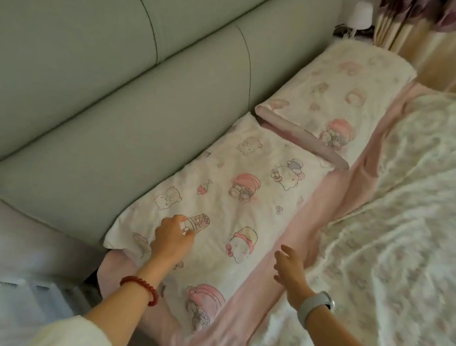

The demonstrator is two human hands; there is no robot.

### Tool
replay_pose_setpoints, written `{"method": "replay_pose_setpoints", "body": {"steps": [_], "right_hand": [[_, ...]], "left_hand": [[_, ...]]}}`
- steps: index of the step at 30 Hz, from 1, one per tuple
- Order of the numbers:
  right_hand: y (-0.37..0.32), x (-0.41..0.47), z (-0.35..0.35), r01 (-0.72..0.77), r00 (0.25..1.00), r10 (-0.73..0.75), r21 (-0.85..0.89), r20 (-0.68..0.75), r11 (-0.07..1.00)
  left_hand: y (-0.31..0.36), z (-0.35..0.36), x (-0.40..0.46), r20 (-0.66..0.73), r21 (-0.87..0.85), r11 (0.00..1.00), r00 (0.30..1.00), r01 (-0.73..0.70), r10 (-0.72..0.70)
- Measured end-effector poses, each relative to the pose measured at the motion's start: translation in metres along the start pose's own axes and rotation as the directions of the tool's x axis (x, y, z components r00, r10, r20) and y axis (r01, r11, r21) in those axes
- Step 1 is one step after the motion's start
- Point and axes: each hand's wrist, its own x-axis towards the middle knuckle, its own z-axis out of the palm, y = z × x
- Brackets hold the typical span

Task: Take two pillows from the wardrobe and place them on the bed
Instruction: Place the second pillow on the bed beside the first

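**Both pillows on the bed, one being settled**

The bed (pixel 343 184) filled most of the view, with a pale green padded headboard (pixel 93 90) along its left side, a pink sheet (pixel 293 238) under a floral quilt (pixel 405 217), and a curtain (pixel 427 39) and small white lamp (pixel 362 12) at the far corner.

Two pillows in cartoon-print cases lay end to end against the headboard. The far pillow (pixel 339 100) sat by the curtain corner, its near end slightly overlapping the near pillow (pixel 235 199), which stretched toward the person.

The left hand (pixel 173 238), a red bead bracelet (pixel 139 288) on its wrist, rested on the near pillow close to its headboard-side edge; its fingers appeared loosely curled downward onto the fabric, though whether they pinched the cloth or only pressed it could not be told. The right hand (pixel 289 269), with a grey watch (pixel 315 304) on its wrist, hovered over the pink sheet just beside the pillow, fingers spread and holding nothing.

Judged from this layout, the task looked nearly complete: both pillows were already on the bed. What seemed left was at most some smoothing or straightening of the near pillow.
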Motion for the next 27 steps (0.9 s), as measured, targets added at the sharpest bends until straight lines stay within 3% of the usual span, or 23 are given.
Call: {"method": "replay_pose_setpoints", "body": {"steps": [6, 11, 15, 21, 24, 27], "right_hand": [[0.010, 0.047, 0.030, -0.109, 0.994, 0.110, 0.064, -0.018, 0.992], [0.007, 0.095, 0.062, -0.092, 0.985, 0.116, 0.183, -0.125, 0.979], [0.006, 0.131, 0.085, -0.004, 0.959, 0.086, 0.288, -0.272, 0.958], [0.011, 0.159, 0.093, 0.025, 0.910, 0.156, 0.426, -0.384, 0.904], [-0.002, 0.157, 0.097, 0.084, 0.857, 0.117, 0.360, -0.501, 0.929], [-0.021, 0.144, 0.093, 0.203, 0.727, 0.005, 0.222, -0.687, 0.954]], "left_hand": [[-0.033, 0.007, 0.087, -0.025, 0.167, 0.986, 1.000, 0.019, -0.016], [-0.037, 0.014, 0.174, -0.013, 0.282, 0.951, 0.991, -0.125, 0.134], [-0.040, 0.023, 0.243, 0.047, 0.159, 0.957, 0.970, -0.243, 0.238], [-0.035, 0.039, 0.298, 0.207, 0.170, 0.976, 0.973, -0.137, 0.101], [-0.024, 0.038, 0.306, 0.147, 0.072, 0.989, 0.982, -0.133, 0.121], [-0.008, 0.035, 0.294, 0.057, -0.059, 0.972, 0.972, -0.227, 0.230]]}}
